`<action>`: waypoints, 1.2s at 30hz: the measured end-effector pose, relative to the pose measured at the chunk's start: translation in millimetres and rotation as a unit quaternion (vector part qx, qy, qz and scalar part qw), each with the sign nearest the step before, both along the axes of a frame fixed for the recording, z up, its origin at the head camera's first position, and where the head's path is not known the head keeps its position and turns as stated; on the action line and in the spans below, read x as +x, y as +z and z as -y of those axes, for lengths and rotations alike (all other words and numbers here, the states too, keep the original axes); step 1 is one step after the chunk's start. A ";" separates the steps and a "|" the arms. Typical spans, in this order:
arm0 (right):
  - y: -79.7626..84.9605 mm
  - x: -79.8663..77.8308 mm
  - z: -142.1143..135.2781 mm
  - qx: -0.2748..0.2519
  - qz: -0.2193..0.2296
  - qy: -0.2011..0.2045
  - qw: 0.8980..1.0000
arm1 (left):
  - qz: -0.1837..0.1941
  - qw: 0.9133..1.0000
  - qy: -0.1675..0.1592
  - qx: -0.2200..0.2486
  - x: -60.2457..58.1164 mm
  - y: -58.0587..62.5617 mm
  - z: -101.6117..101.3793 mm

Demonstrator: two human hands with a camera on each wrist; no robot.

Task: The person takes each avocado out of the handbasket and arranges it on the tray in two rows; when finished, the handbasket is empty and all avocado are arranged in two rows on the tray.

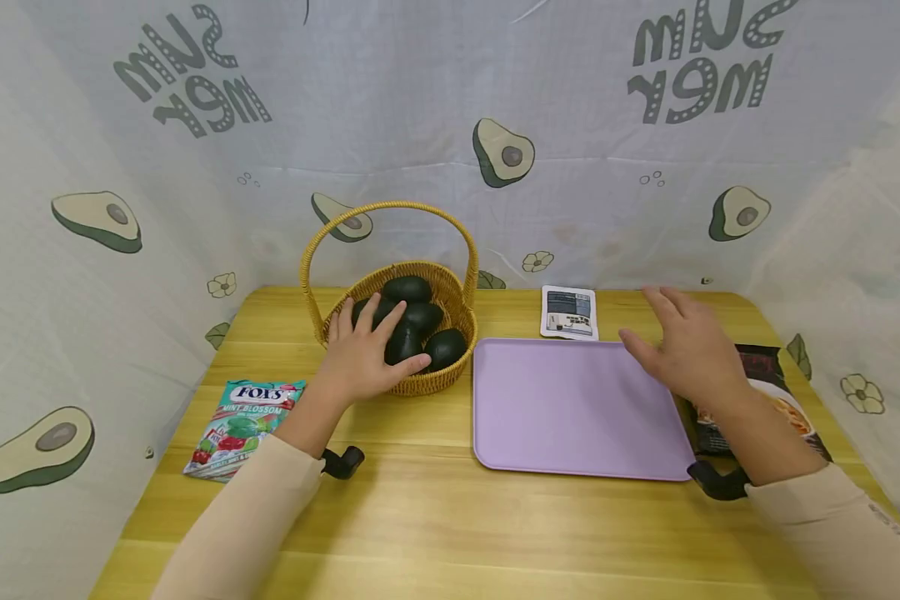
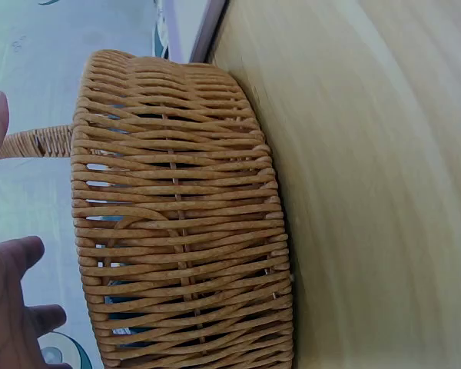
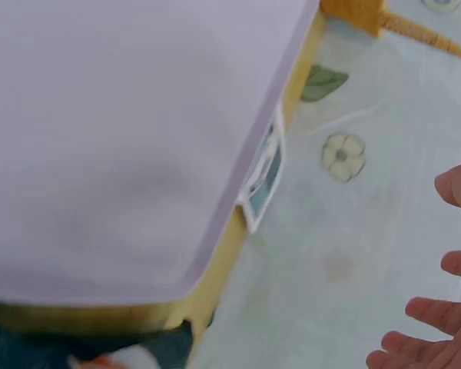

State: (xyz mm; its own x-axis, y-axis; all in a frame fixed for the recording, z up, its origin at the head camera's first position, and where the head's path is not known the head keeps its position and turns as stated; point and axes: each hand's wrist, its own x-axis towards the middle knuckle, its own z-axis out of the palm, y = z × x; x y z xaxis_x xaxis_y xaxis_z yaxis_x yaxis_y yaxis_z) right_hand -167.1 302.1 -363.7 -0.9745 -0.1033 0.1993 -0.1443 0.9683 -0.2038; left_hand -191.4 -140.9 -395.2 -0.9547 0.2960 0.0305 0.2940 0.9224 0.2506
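My left hand (image 1: 362, 357) is spread over the front left of a yellow wicker basket (image 1: 450, 385) with a tall hoop handle. Several dark green avocados (image 1: 446, 348) lie inside, some partly covered by the fingers. In the left wrist view the fingers (image 2: 19, 257) show beside the basket's woven wall (image 2: 184, 207) and grip nothing. My right hand (image 1: 693, 354) hovers with fingers apart over the right end of a flat lilac tray (image 1: 570, 408). The right wrist view shows that hand (image 3: 438, 323) holding nothing, off to the side of the tray (image 3: 123, 154).
A teal Fox's candy bag (image 1: 242, 427) lies on the left of the wooden table (image 1: 420, 517). Behind the tray is a small white packet (image 1: 568, 312). A black food packet (image 1: 783, 392) sits at the right, partly behind the right forearm. A printed curtain (image 1: 390, 125) surrounds the table.
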 end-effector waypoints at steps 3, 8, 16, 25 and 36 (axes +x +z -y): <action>2.2 1.7 13.3 -0.009 -0.008 0.009 1.000 | -0.012 1.000 0.006 0.025 3.8 -1.3 1.0; 4.3 5.2 39.0 -0.020 -0.027 0.038 0.999 | -0.024 0.997 0.028 0.068 10.0 -3.4 5.4; 10.5 9.9 80.4 -0.054 -0.034 0.079 0.995 | -0.072 0.981 0.083 0.161 20.5 -12.5 12.3; 4.3 2.9 120.9 -0.105 0.013 0.131 0.986 | -0.169 0.927 0.167 0.291 31.0 -32.5 6.9; -2.2 -3.6 168.3 -0.156 0.049 0.169 0.972 | -0.159 0.869 0.227 0.410 32.6 -59.8 1.4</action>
State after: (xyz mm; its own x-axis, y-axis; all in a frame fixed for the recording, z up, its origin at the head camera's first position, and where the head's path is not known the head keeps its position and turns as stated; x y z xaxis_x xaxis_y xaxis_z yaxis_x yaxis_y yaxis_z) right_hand -170.6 133.7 -365.8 -0.9110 -0.3705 0.1812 -0.4092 0.7573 -0.5090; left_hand -158.7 -142.3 -454.9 -0.8717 -0.3556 0.3372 0.1211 0.5105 0.8513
